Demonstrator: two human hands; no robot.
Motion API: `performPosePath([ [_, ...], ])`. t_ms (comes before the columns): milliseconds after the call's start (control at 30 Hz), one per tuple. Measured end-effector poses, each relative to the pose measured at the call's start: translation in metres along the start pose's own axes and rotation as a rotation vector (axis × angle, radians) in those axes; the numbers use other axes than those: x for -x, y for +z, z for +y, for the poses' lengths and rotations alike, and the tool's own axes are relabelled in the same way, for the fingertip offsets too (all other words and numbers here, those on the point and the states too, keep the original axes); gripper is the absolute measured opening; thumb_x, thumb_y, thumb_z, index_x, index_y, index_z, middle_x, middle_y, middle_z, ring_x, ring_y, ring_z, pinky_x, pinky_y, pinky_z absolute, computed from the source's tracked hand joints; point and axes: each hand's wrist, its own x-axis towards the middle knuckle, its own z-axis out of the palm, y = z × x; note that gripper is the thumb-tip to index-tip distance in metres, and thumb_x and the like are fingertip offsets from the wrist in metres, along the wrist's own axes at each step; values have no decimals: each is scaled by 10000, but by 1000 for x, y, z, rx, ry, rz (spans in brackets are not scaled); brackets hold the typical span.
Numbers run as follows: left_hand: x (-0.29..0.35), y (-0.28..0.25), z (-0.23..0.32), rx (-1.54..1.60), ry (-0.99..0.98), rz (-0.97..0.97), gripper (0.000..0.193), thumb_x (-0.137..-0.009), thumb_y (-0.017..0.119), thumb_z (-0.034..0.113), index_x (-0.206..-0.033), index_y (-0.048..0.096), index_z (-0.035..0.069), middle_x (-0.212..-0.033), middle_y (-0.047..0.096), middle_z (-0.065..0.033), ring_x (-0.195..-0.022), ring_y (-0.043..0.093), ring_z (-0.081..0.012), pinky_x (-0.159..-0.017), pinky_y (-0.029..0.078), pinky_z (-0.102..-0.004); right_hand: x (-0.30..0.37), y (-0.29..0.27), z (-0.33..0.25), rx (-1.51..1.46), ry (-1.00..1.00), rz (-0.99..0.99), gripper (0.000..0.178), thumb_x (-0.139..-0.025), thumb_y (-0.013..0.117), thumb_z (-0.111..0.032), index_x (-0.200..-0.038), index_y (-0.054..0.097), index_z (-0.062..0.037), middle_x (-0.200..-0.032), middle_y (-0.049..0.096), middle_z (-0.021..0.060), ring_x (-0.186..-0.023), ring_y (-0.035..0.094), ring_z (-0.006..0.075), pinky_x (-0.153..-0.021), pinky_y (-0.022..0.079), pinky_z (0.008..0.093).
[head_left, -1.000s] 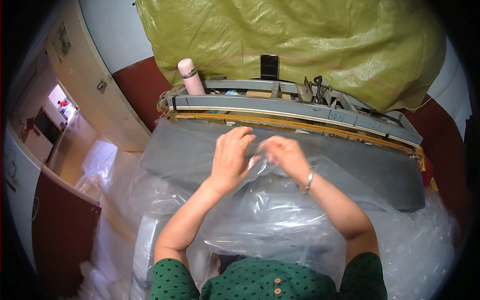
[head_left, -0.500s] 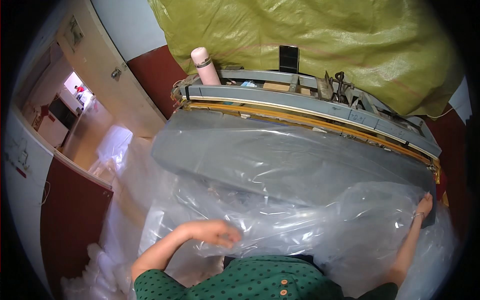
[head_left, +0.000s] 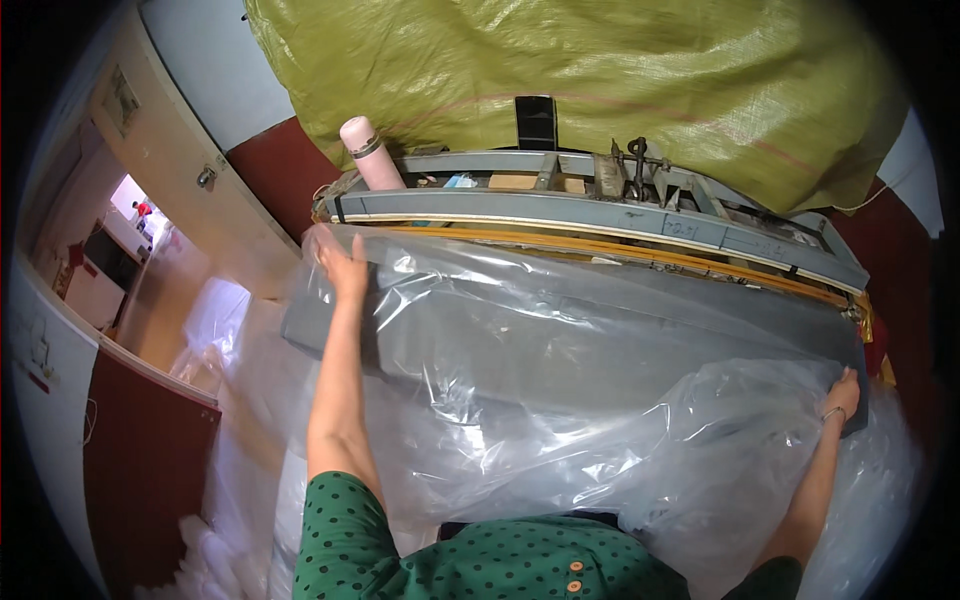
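Observation:
A wide sheet of clear plastic film [head_left: 520, 350] lies wrinkled over a long grey tabletop [head_left: 620, 375] and hangs down toward my body. My left hand [head_left: 345, 268] reaches to the far left corner of the tabletop, closed on the film's edge; its fingertips are partly hidden by the film. At the right end of the tabletop, my right hand [head_left: 845, 393] pinches the film near its side edge. Between the two hands the film is spread loosely, with shiny folds toward the front.
Behind the tabletop runs a grey metal frame [head_left: 520, 205] with an orange-yellow bar [head_left: 600, 248]. A pink bottle [head_left: 372, 155], a dark phone [head_left: 536, 122] and a metal clamp [head_left: 637, 170] stand along it. A yellow-green sheet [head_left: 560, 50] hangs behind. More film [head_left: 245, 400] heaps at left by an open door [head_left: 190, 150].
My left hand has gone from near my body out to the far left corner, drawing the film over that end. My right hand stays at the right end. The view has shifted slightly.

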Motion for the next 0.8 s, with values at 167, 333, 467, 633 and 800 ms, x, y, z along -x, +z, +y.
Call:
performPosePath([
  [167, 38, -55, -40, -374, -170, -816, 611, -812, 553, 452, -1352, 349, 253, -1449, 245, -81, -1331, 166, -372, -953, 178, -667, -25, 21, 95, -83, 31, 71, 359, -943, 335, -317, -995, 549, -34, -970, 593, 222, -918, 545, 419, -738, 430, 485],
  [333, 92, -159, -92, -207, 38, -772, 505, -816, 595, 303, -1280, 467, 149, -1379, 366, -124, -1286, 303, -330, -1025, 280, -438, -39, 21, 99, 72, 152, -123, 398, -944, 309, -322, -1034, 543, -14, -1021, 578, 233, -954, 525, 430, -791, 423, 471],
  [467, 71, -186, -35, -164, 12, -898, 538, -811, 596, 198, -1309, 422, 94, -1357, 388, -159, -1273, 329, -328, -1028, 293, -398, -46, 27, 108, 103, 87, -94, 399, -943, 304, -316, -1055, 539, -14, -1027, 574, 238, -951, 526, 432, -789, 424, 473],
  [633, 50, -103, 17, 486, -102, -684, 637, -885, 498, 178, -1416, 159, 83, -1436, 252, -157, -1337, 218, -260, -1064, 211, -335, -46, 27, 103, 89, 106, -73, 404, -943, 299, -323, -1050, 541, -19, -1012, 579, 236, -943, 531, 430, -777, 427, 476],
  [800, 25, -44, -79, 217, -142, -509, 575, -910, 428, 327, -1398, 228, 98, -1455, 212, -129, -1342, 182, -297, -1071, 186, -417, -53, 37, 77, 104, 141, -76, 404, -943, 290, -335, -1027, 545, -33, -1001, 581, 237, -935, 535, 431, -766, 430, 485],
])
